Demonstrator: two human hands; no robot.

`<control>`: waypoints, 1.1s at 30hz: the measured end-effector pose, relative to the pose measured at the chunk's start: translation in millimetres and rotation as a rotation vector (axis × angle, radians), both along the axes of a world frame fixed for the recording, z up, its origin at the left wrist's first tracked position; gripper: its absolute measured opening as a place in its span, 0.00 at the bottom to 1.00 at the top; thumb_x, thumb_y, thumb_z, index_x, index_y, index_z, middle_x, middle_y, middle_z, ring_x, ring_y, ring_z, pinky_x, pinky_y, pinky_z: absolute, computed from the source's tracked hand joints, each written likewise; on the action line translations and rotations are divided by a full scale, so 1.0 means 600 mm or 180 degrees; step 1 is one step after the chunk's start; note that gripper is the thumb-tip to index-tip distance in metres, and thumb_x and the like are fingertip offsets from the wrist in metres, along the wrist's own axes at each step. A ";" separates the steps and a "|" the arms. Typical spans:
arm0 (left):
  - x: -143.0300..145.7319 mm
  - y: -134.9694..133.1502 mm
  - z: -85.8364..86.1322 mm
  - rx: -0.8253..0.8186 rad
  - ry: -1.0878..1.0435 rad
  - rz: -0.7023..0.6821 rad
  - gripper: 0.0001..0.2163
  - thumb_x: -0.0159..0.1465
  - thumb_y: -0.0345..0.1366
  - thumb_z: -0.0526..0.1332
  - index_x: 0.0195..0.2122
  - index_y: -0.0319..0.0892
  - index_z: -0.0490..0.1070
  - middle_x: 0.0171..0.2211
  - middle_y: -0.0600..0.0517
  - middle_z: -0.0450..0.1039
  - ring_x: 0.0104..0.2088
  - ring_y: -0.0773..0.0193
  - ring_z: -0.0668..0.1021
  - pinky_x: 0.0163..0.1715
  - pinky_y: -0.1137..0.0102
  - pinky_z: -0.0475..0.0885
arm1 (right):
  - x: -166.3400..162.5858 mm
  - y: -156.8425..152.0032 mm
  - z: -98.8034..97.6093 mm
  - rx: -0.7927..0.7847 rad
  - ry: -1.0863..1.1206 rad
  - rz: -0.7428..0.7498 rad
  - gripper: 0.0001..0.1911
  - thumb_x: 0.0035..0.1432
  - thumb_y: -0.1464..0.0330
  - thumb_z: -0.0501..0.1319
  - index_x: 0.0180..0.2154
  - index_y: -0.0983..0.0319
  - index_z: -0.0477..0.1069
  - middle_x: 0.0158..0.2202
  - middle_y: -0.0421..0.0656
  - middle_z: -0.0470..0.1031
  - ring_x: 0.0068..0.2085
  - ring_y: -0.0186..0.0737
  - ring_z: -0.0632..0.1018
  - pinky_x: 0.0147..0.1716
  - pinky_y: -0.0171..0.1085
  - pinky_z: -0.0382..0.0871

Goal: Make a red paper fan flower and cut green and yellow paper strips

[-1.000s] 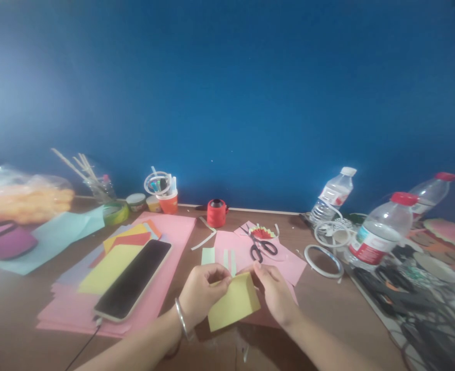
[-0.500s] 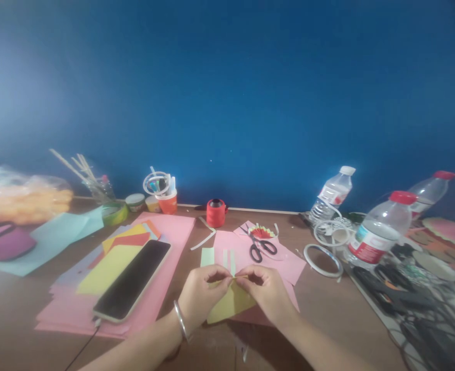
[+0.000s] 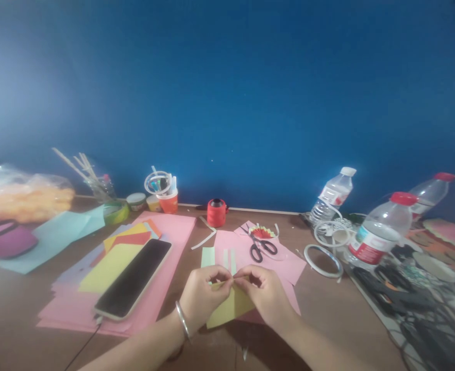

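Observation:
Between my hands is a sheet of yellow paper (image 3: 229, 307), its far edge pinched by both. My left hand (image 3: 204, 296), with a silver bangle at the wrist, closes thumb and fingertips on that edge. Right beside it, my right hand (image 3: 266, 294) pinches the same edge, the fingertips of the two hands nearly meeting. Beneath and beyond lie pink paper sheets (image 3: 285, 262) and a pale green piece of paper (image 3: 207, 256). Black scissors (image 3: 256, 251) rest on the pink paper, close to a red and yellow pleated paper piece (image 3: 263, 233).
To the left, a phone (image 3: 134, 278) lies on stacked coloured paper (image 3: 150, 309). A red cup-shaped item (image 3: 216, 214) and a pen cup (image 3: 169, 201) stand near the blue wall. Rightward are a tape roll (image 3: 323, 260), water bottles (image 3: 382, 232) and tangled cables (image 3: 424, 314).
Both hands stay pinched on the yellow paper's far edge. The fingertips have shifted slightly, and the paper's near part sits a little lower. The view has moved very slightly.

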State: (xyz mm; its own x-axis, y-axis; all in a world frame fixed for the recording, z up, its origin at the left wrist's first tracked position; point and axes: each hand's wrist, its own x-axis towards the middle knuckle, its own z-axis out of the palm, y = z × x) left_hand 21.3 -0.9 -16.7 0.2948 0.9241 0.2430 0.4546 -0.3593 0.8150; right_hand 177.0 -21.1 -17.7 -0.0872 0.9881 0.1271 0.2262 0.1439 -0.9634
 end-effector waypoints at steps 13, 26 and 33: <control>-0.017 0.024 -0.007 -0.0035 -0.0161 0.0193 0.06 0.53 0.31 0.57 0.23 0.39 0.71 0.22 0.54 0.73 0.24 0.67 0.71 0.24 0.76 0.64 | 0.029 0.015 -0.011 0.0179 -0.0200 -0.0479 0.07 0.53 0.66 0.57 0.27 0.63 0.71 0.25 0.40 0.73 0.29 0.38 0.72 0.28 0.32 0.62; -0.027 0.039 0.001 -0.0384 -0.0658 0.0382 0.06 0.53 0.34 0.58 0.23 0.38 0.71 0.21 0.53 0.72 0.23 0.67 0.72 0.22 0.75 0.66 | 0.048 0.028 -0.014 0.0090 -0.0077 -0.0707 0.11 0.51 0.62 0.58 0.26 0.64 0.71 0.22 0.41 0.70 0.24 0.37 0.69 0.23 0.33 0.61; -0.027 0.035 0.010 -0.0127 -0.1044 0.0427 0.07 0.57 0.33 0.56 0.36 0.39 0.68 0.29 0.52 0.72 0.30 0.65 0.74 0.26 0.74 0.69 | 0.057 0.035 -0.020 0.0118 -0.0008 -0.0822 0.10 0.51 0.61 0.59 0.28 0.62 0.71 0.23 0.40 0.71 0.22 0.36 0.69 0.20 0.32 0.60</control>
State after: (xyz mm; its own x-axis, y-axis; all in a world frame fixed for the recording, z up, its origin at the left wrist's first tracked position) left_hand 4.9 20.3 -11.0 0.0824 0.9600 0.2675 0.2073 -0.2790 0.9376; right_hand 211.1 -0.3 -29.8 0.1671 0.9723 0.1636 0.2623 0.1161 -0.9580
